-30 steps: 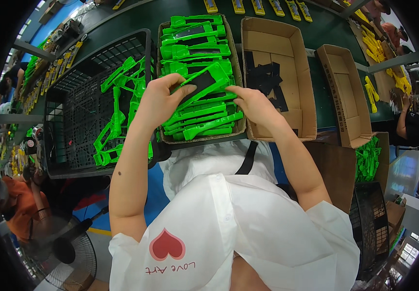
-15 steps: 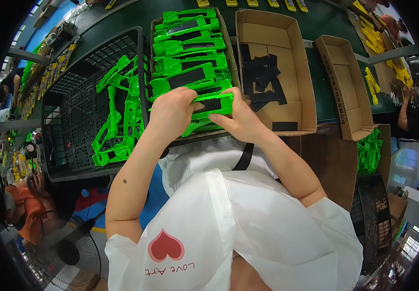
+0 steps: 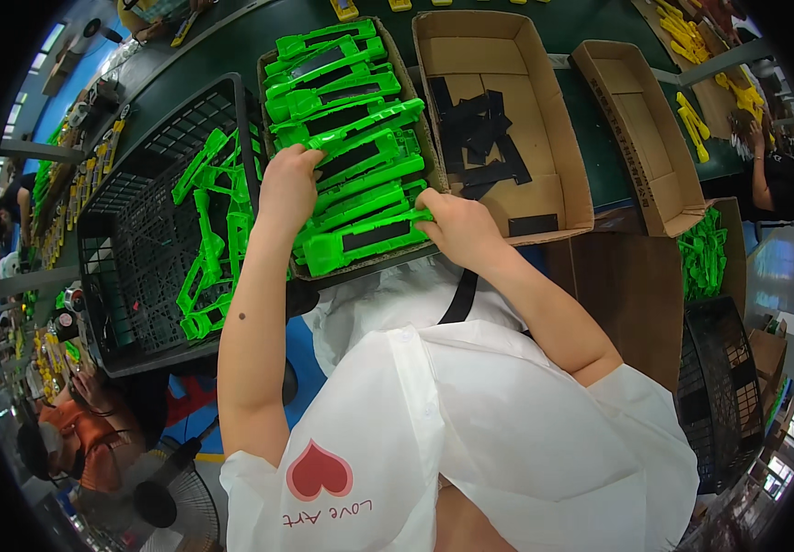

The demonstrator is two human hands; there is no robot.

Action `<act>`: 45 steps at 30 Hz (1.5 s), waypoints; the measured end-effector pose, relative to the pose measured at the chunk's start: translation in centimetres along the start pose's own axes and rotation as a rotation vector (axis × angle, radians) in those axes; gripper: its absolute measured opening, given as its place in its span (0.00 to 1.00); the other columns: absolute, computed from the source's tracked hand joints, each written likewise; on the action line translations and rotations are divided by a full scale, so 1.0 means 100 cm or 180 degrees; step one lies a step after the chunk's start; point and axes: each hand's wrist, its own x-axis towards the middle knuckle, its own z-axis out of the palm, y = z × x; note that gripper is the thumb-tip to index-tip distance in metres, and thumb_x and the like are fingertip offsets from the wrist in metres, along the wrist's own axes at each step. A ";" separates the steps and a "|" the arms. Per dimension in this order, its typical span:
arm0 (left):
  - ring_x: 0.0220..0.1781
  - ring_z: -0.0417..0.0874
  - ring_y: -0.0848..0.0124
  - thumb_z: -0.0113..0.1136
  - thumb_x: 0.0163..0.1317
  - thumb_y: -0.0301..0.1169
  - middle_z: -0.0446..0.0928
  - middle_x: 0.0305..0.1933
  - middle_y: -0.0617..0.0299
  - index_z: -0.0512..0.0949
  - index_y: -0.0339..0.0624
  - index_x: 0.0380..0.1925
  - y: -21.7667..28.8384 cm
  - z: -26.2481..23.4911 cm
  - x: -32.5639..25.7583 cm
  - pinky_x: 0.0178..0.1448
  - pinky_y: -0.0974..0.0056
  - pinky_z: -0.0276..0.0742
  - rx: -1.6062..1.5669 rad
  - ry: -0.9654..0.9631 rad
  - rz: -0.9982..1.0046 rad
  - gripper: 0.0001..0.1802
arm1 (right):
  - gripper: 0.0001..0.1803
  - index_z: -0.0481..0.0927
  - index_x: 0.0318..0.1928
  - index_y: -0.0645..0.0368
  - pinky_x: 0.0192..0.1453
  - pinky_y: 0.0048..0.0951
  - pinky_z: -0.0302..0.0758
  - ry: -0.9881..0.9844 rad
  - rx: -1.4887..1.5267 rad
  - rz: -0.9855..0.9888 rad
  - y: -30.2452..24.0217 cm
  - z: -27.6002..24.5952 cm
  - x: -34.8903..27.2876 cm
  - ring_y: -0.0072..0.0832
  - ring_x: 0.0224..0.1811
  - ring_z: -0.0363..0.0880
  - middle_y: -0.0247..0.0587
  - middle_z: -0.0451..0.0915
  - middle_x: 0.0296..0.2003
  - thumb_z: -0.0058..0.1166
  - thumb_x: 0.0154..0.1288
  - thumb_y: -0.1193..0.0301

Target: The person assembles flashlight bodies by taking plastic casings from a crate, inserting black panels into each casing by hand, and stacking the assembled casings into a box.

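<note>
A cardboard tray (image 3: 277, 64) in front of me is packed with several long bright green plastic parts, each carrying a black strip. My left hand (image 3: 288, 189) rests on the left ends of the near parts, fingers curled over them. My right hand (image 3: 456, 225) grips the right end of the nearest green part (image 3: 365, 241), which lies along the tray's front edge. Both forearms come up from below over my white apron.
A black plastic crate (image 3: 130, 248) with loose green parts stands at the left. At the right are a cardboard box (image 3: 544, 120) holding black strips and a narrower cardboard box (image 3: 640, 138). Yellow parts (image 3: 691, 37) lie far right, where another person works.
Both hands have drawn back to the tray's near edge and laid the green part down as the front one; the view has shifted slightly downward.
</note>
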 end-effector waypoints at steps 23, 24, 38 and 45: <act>0.62 0.56 0.55 0.46 0.56 0.53 0.64 0.56 0.53 0.69 0.40 0.48 0.025 -0.020 0.008 0.62 0.41 0.44 0.0729 -0.0443 -0.0384 0.30 | 0.17 0.66 0.41 0.65 0.30 0.31 0.70 -0.0451 0.1037 0.0478 -0.001 -0.032 0.002 0.40 0.26 0.75 0.45 0.75 0.22 0.52 0.52 0.69; 0.63 0.55 0.54 0.50 0.52 0.53 0.62 0.57 0.52 0.66 0.41 0.51 0.037 -0.027 -0.005 0.62 0.41 0.44 0.0575 -0.0568 -0.0117 0.32 | 0.13 0.69 0.37 0.63 0.31 0.32 0.71 0.0007 0.0540 0.0576 0.012 -0.036 0.004 0.40 0.27 0.75 0.45 0.76 0.22 0.52 0.53 0.69; 0.62 0.58 0.59 0.50 0.56 0.43 0.57 0.61 0.60 0.55 0.54 0.59 0.041 0.002 -0.052 0.62 0.46 0.51 0.0697 -0.0804 0.0569 0.31 | 0.22 0.72 0.32 0.65 0.41 0.37 0.69 0.0442 -0.0324 0.1783 0.144 -0.042 0.017 0.47 0.38 0.73 0.55 0.76 0.33 0.55 0.52 0.56; 0.52 0.68 0.58 0.54 0.54 0.39 0.70 0.49 0.55 0.69 0.44 0.48 0.022 -0.022 -0.042 0.57 0.53 0.60 -0.0378 0.0259 0.0644 0.22 | 0.20 0.72 0.30 0.66 0.38 0.36 0.69 0.0408 -0.0227 0.1815 0.142 -0.044 0.021 0.44 0.35 0.74 0.54 0.75 0.29 0.52 0.54 0.57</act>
